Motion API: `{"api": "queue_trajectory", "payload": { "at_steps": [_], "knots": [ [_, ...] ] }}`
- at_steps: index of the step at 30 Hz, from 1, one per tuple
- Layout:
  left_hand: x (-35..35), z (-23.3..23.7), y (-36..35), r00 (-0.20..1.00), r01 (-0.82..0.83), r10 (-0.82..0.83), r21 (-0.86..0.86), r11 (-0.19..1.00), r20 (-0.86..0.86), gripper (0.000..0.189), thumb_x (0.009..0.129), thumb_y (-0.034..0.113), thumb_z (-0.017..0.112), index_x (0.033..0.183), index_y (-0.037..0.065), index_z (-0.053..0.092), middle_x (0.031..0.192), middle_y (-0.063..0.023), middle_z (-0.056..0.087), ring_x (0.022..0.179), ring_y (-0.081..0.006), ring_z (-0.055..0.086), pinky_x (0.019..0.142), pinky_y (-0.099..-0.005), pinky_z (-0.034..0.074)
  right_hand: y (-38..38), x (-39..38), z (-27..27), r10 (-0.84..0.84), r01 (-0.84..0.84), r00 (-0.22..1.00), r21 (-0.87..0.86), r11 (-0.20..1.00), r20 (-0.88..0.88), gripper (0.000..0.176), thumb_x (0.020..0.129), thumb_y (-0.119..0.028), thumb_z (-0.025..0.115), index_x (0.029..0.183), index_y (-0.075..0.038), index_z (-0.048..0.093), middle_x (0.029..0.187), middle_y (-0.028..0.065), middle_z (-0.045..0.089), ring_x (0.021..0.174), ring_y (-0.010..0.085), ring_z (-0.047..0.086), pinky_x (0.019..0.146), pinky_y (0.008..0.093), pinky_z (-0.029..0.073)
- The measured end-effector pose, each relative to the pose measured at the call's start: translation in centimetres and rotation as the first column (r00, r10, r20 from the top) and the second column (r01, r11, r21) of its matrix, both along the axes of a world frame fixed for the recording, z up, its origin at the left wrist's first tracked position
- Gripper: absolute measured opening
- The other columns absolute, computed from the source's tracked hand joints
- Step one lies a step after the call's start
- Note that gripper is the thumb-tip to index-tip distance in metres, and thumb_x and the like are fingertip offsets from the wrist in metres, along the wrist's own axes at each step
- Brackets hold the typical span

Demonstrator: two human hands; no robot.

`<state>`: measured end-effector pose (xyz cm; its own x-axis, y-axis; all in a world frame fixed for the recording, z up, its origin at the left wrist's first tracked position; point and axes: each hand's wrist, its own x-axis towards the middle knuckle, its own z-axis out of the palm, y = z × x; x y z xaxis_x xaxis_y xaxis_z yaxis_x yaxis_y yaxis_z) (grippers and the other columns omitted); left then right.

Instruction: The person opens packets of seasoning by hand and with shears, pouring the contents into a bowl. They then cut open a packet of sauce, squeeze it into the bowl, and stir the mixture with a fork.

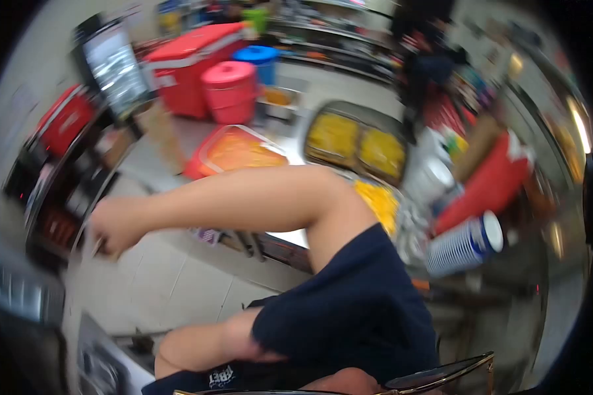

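My right hand (pixel 117 227) is at the far left, at the end of my bare arm stretched across the view. Its fingers are curled closed beside the pale edge of a dark-framed cabinet (pixel 62 230); motion blur hides what they hold, if anything. Part of my other arm shows at the bottom left, but my left hand is out of view. Beyond my right forearm, a red tray of orange food (pixel 244 153) rests on the metal table. Behind my elbow lie a dark tray with yellow food (pixel 336 135) and a smaller portion of yellow strips (pixel 377 203).
A red cooler (pixel 194 69), a pink bucket (pixel 229 92) and a blue bucket (pixel 257 64) stand at the table's back. Stacked cups (pixel 464 243) and a red bag (pixel 487 181) are on the right. A person in dark clothes (pixel 428 59) stands beyond.
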<state>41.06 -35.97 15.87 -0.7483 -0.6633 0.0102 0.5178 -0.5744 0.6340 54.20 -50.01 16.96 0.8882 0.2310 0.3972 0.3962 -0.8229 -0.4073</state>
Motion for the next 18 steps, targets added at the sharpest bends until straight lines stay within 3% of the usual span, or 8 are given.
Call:
{"api": "queue_trajectory", "payload": {
  "at_steps": [2, 5, 11, 18],
  "knots": [
    [0.2, -0.2, 0.7, 0.943, 0.164, -0.201, -0.154, 0.974, -0.265, 0.055, 0.089, 0.021, 0.058, 0.134, -0.001, 0.034, 0.130, -0.0100, 0.046, 0.117, -0.0185, 0.046, 0.099, -0.0292, 0.034, 1.2, 0.2, 0.7, -0.123, 0.122, 0.992, -0.038, 0.992, -0.004, 0.019, 0.061, -0.017, 0.063, 0.077, -0.009, 0.069, 0.071, 0.0154, 0.063, 0.071, 0.0329, 0.062, 0.061, 0.0418, 0.048],
    [0.6, -0.8, 1.5, 0.865, 0.296, -0.325, -0.135, 0.946, -0.383, 0.053, 0.089, 0.019, 0.058, 0.132, -0.001, 0.036, 0.128, -0.0097, 0.048, 0.115, -0.0183, 0.048, 0.097, -0.0287, 0.036, 1.2, 0.0, 0.4, -0.265, 0.263, 0.962, -0.036, 0.964, -0.061, 0.020, 0.059, -0.016, 0.063, 0.077, -0.011, 0.069, 0.072, 0.0136, 0.064, 0.073, 0.0324, 0.063, 0.061, 0.0417, 0.048],
    [1.6, -2.2, 2.6, 0.740, 0.396, -0.396, -0.124, 0.910, -0.544, 0.047, 0.090, 0.016, 0.057, 0.130, 0.000, 0.039, 0.124, -0.0092, 0.051, 0.110, -0.0179, 0.051, 0.093, -0.0277, 0.039, -0.8, 0.6, -1.9, -0.439, 0.438, 0.890, -0.039, 0.898, -0.119, 0.023, 0.058, -0.013, 0.061, 0.079, -0.012, 0.070, 0.072, 0.0114, 0.065, 0.072, 0.0302, 0.063, 0.058, 0.0417, 0.048],
    [1.4, -2.2, 0.0, 0.674, 0.483, -0.463, -0.130, 0.866, -0.576, 0.039, 0.090, 0.014, 0.057, 0.124, 0.001, 0.045, 0.116, -0.0076, 0.055, 0.104, -0.0157, 0.053, 0.089, -0.0264, 0.041, -3.1, 0.3, -1.7, -0.442, 0.443, 0.876, -0.040, 0.896, -0.196, 0.025, 0.056, -0.009, 0.060, 0.079, -0.013, 0.070, 0.072, 0.0107, 0.065, 0.073, 0.0292, 0.063, 0.059, 0.0430, 0.048]
  ]
}}
